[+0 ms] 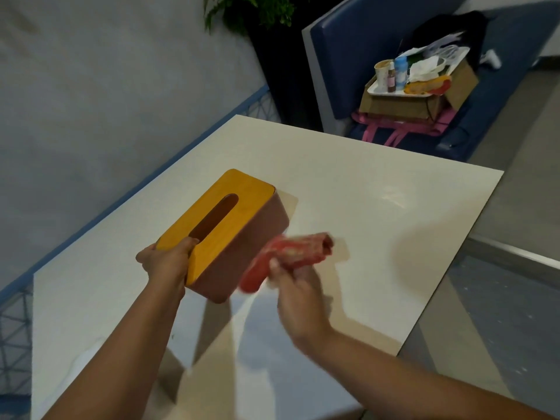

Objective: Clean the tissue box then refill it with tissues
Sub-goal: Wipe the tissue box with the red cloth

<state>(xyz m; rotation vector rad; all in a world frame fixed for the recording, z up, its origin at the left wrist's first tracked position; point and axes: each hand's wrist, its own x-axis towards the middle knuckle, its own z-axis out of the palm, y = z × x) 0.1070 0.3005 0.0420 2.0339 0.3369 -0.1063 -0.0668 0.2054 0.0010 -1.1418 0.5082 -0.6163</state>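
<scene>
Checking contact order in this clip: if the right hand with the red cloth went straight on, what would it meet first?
Probably the brown side wall of the yellow-lidded rectangular tissue box, held by the left hand. The right hand points its crumpled red cloth towards that wall; blur leaves the gap unclear.

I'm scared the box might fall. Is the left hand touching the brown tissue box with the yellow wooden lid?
Touching. In the head view the left hand grips the near end of the brown yellow-lidded tissue box.
</scene>
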